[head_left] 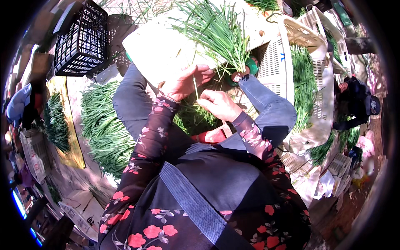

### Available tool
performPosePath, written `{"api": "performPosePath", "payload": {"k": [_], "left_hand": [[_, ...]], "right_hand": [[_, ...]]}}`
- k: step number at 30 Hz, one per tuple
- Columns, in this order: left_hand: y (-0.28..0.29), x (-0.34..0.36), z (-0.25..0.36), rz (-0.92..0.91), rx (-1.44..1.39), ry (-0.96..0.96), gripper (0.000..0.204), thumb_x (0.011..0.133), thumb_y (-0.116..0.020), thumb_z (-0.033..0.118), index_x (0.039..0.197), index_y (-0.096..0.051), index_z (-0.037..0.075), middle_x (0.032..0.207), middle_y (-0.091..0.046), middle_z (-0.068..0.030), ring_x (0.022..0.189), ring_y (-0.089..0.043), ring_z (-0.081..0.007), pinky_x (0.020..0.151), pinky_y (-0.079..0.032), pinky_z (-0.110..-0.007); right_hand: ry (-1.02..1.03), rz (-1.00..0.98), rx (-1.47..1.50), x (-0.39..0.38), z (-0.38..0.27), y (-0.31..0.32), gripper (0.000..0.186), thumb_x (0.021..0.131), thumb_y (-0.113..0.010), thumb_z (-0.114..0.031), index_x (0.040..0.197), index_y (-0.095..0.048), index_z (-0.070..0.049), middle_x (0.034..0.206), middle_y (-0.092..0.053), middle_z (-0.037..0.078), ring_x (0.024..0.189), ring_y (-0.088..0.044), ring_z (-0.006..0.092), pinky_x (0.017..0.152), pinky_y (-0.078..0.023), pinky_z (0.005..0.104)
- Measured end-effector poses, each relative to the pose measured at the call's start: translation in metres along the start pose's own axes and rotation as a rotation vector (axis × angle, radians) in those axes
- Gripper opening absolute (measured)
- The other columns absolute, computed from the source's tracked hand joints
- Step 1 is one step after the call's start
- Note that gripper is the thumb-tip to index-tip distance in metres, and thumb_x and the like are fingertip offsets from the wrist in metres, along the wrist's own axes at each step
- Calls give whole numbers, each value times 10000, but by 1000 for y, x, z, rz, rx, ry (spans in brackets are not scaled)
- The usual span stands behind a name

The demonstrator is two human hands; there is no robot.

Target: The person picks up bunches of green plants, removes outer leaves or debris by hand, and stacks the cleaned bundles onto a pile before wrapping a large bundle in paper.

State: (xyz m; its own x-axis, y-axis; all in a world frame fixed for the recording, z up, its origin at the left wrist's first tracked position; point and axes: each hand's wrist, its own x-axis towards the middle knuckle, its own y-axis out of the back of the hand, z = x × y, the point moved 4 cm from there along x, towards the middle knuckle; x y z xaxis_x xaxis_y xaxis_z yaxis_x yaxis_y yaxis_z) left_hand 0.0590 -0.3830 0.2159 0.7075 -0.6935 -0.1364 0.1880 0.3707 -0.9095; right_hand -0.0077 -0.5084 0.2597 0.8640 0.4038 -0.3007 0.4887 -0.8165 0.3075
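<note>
Pinching stalk (196, 86) btm w/ R grip (220, 104), top by L grip (183, 83), hold unclear

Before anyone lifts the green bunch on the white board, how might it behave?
The bunch would probably flop: its long, thin leaves fan out loosely. It is likely light, being slender blades. Outer leaves might slip out, since they splay apart.

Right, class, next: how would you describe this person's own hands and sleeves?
The left hand and right hand are both ungloved. The left sleeve and right sleeve are long, dark and seemingly sheer, printed with red and pink flowers and greyish leaves. The right cuff shows as a plain dark band at the wrist.
</note>
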Motion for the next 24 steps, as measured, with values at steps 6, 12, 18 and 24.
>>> {"api": "performPosePath", "payload": {"k": [6, 12, 18, 24], "left_hand": [[36, -9, 45, 145, -476, -370, 250, 930, -554, 118, 1165, -562, 32, 805, -404, -12, 632, -342, -107, 512, -294, -234], [58, -5, -16, 395, -467, -159, 259, 947, -532, 217, 1156, -542, 64, 577, -277, 44, 477, -246, -84, 424, -207, -236], [49, -17, -54, 586, -304, -15, 320, 975, -464, 273, 1191, -492, 40, 579, -292, 43, 530, -286, -94, 499, -276, -242], [42, -34, -54, 554, -289, -106, 295, 978, -453, 256, 1191, -477, 53, 592, -309, 41, 509, -270, -93, 477, -262, -249]], "right_hand": [[-85, 130, -577, 7, 86, 39, 203, 785, -669, -191, 915, -606, -48, 867, -609, 119, 844, -620, 243, 716, -496, 361], [-204, 531, -960, 60, 137, 74, 197, 762, -681, -225, 880, -625, -77, 947, -585, 117, 924, -573, 314, 760, -487, 450], [-155, 750, -418, 59, 120, 71, 148, 768, -647, -191, 789, -618, -48, 808, -606, 123, 823, -602, 320, 748, -475, 404], [-204, 649, -508, 83, 143, 62, 155, 774, -663, -230, 846, -662, -93, 842, -645, 109, 820, -622, 293, 741, -493, 415]]}}
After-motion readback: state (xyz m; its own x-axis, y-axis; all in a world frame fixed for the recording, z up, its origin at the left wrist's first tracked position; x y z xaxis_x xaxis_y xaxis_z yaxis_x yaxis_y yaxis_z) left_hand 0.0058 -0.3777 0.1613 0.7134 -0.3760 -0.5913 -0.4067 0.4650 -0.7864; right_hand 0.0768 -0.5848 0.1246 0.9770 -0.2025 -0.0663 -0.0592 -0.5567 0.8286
